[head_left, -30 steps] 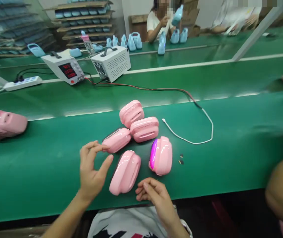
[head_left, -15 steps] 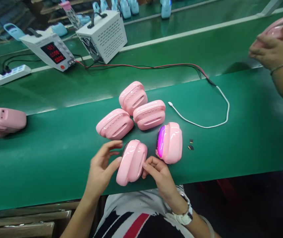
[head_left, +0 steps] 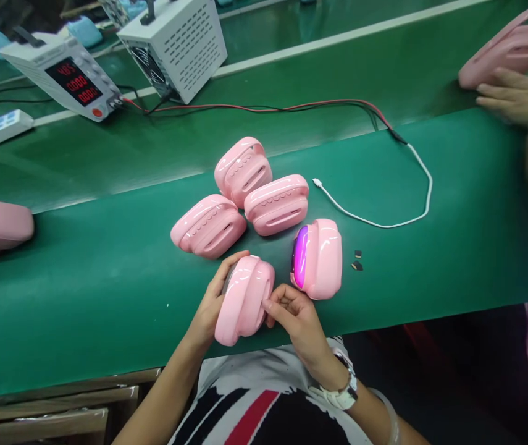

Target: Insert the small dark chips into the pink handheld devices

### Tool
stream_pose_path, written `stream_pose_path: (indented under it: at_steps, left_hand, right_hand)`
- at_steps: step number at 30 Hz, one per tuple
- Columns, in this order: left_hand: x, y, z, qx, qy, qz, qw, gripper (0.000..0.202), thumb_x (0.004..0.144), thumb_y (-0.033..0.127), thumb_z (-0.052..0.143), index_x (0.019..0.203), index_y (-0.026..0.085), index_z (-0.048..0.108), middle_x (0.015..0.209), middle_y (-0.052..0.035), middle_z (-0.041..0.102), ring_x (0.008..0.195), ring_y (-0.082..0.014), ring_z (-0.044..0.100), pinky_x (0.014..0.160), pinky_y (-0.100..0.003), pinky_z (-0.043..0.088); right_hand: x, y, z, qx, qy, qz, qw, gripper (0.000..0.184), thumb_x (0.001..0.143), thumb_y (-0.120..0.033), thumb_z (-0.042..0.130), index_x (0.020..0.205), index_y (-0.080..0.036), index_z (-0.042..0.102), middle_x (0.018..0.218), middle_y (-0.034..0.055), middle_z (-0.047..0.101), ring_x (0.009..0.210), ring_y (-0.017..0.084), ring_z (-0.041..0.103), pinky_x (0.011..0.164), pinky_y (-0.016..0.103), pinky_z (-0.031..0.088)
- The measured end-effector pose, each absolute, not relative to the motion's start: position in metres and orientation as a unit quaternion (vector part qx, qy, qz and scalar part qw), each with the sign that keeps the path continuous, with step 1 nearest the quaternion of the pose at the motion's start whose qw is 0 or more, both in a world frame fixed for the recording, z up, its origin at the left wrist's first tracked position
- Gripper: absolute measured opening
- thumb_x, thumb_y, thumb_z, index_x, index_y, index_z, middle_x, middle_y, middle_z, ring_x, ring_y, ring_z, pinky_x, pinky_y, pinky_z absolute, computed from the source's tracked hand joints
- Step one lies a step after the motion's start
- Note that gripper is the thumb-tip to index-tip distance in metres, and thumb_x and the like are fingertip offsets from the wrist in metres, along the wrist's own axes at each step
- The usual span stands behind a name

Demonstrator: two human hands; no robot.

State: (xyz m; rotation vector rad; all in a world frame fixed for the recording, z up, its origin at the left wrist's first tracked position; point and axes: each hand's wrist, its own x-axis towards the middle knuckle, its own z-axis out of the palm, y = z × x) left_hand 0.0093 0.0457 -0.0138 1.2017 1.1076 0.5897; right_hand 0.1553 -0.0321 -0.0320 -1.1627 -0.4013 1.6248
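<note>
My left hand is wrapped round the left side of a rounded pink plastic device, which stands tilted near the table's front edge. The thumb and fingers of my right hand are pinched together against the slot on its right face; whatever they hold is hidden. Just right of it stands another pink device with a glowing purple front. Several small black memory cards lie beside that one. Behind my hands are three more pink devices, a left one, a right one and a rear one, with buttons and slots showing.
A white cable with a small plug curls on the green table, joined to red and black wires from a power supply. Another white box stands beside it. A co-worker's hand touches a pink device far right.
My left hand has closed in from beside the device to grip its side. My right hand stays pinched at the slot. The co-worker's hand has shifted on the far device, and the view has tilted down.
</note>
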Motion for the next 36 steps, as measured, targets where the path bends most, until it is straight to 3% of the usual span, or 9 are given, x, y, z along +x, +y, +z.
stream_pose_path:
  at_steps: [6,12,19,21,23,26,30,36]
  left_hand:
    - [0.008,0.047,-0.015,0.562,0.462,0.267,0.632,0.05,0.074,0.037,0.063,0.122,0.023,0.055,0.13,-0.0035,0.055,0.107,-0.0204,0.055,0.09,-0.024,0.044]
    - [0.011,0.05,-0.011,0.585,0.457,0.272,0.612,0.046,0.073,0.036,0.064,0.117,0.022,0.057,0.125,-0.0039,0.057,0.11,-0.0227,0.055,0.087,-0.025,0.045]
    - [0.014,0.051,-0.01,0.587,0.442,0.297,0.61,0.044,0.071,0.036,0.068,0.112,0.021,0.058,0.116,-0.0061,0.061,0.103,-0.0234,0.057,0.088,-0.03,0.046]
    - [0.013,0.046,-0.012,0.595,0.441,0.319,0.591,0.045,0.071,0.036,0.069,0.112,0.021,0.059,0.114,-0.0063,0.062,0.104,-0.0236,0.057,0.09,-0.031,0.046]
    - [0.011,0.037,-0.016,0.601,0.446,0.357,0.559,0.045,0.072,0.037,0.068,0.113,0.022,0.058,0.116,-0.0053,0.061,0.105,-0.0222,0.058,0.09,-0.029,0.046]
    - [0.008,0.021,-0.022,0.591,0.459,0.416,0.517,0.048,0.074,0.036,0.067,0.119,0.025,0.054,0.121,-0.0033,0.058,0.105,-0.0195,0.057,0.09,-0.026,0.047]
    - [0.008,0.008,-0.029,0.561,0.459,0.467,0.506,0.051,0.073,0.034,0.068,0.121,0.024,0.053,0.122,-0.0036,0.057,0.102,-0.0188,0.057,0.086,-0.025,0.048]
    - [0.01,0.006,-0.034,0.592,0.435,0.479,0.481,0.054,0.072,0.033,0.068,0.122,0.021,0.051,0.126,-0.0078,0.053,0.116,-0.0252,0.051,0.101,-0.035,0.042]
  right_hand:
    - [0.156,-0.031,-0.033,-0.493,-0.162,0.676,0.524,0.041,0.067,-0.046,0.074,0.066,-0.013,0.05,0.056,-0.0022,0.052,0.053,0.005,0.048,0.055,0.017,0.038]
    - [0.154,-0.028,-0.031,-0.517,-0.129,0.664,0.524,0.046,0.058,-0.046,0.079,0.059,-0.014,0.047,0.049,-0.0027,0.05,0.047,0.006,0.047,0.05,0.017,0.037]
    - [0.155,-0.035,-0.032,-0.482,-0.185,0.648,0.56,0.04,0.068,-0.042,0.075,0.061,-0.014,0.048,0.051,-0.0017,0.052,0.05,0.006,0.049,0.053,0.017,0.04]
    - [0.157,-0.044,-0.022,-0.474,-0.236,0.628,0.57,0.03,0.075,-0.038,0.069,0.068,-0.013,0.055,0.056,-0.0007,0.055,0.053,0.006,0.05,0.054,0.017,0.04]
    - [0.157,-0.053,-0.006,-0.471,-0.306,0.623,0.544,0.023,0.08,-0.033,0.064,0.089,-0.012,0.064,0.063,0.0004,0.059,0.055,0.006,0.048,0.054,0.016,0.039]
    - [0.154,-0.061,0.016,-0.467,-0.404,0.642,0.455,0.035,0.082,-0.029,0.063,0.113,-0.013,0.063,0.065,0.0001,0.061,0.053,0.004,0.043,0.051,0.015,0.035]
    - [0.148,-0.062,0.025,-0.464,-0.449,0.645,0.408,0.033,0.082,-0.032,0.062,0.106,-0.011,0.065,0.061,0.0002,0.06,0.05,0.004,0.043,0.049,0.015,0.033]
    - [0.151,-0.054,0.007,-0.607,-0.319,0.526,0.504,0.039,0.079,-0.048,0.061,0.088,-0.01,0.061,0.056,-0.0001,0.054,0.047,0.005,0.042,0.044,0.016,0.032]
